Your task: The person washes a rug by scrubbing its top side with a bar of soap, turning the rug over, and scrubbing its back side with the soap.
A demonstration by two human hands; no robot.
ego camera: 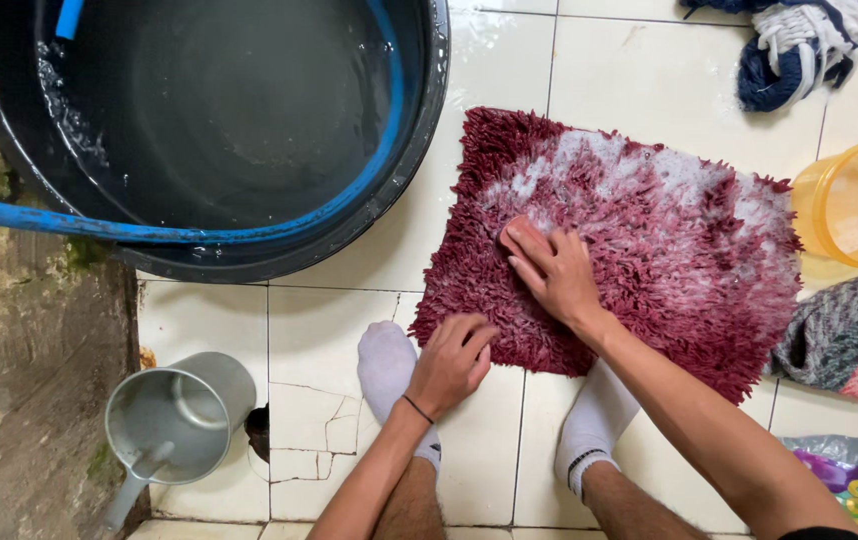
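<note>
A shaggy maroon mat (649, 250) lies flat on the white tiled floor, its far half covered in white soap foam. My right hand (549, 268) presses flat on the mat's left part, fingers stretched toward the foam. My left hand (452, 358) curls on the mat's near left edge, gripping the pile there; a thin dark band circles its wrist. Both my feet in white socks (389, 370) stand on the tiles just below the mat.
A big black tub (429, 120) of water with a blue hose (49, 220) across it stands at the upper left. A metal jug (174, 420) lies at the lower left. A yellow container (849, 200), knitted cloths (839, 335), a bag and a rope mop (799, 50) sit at right.
</note>
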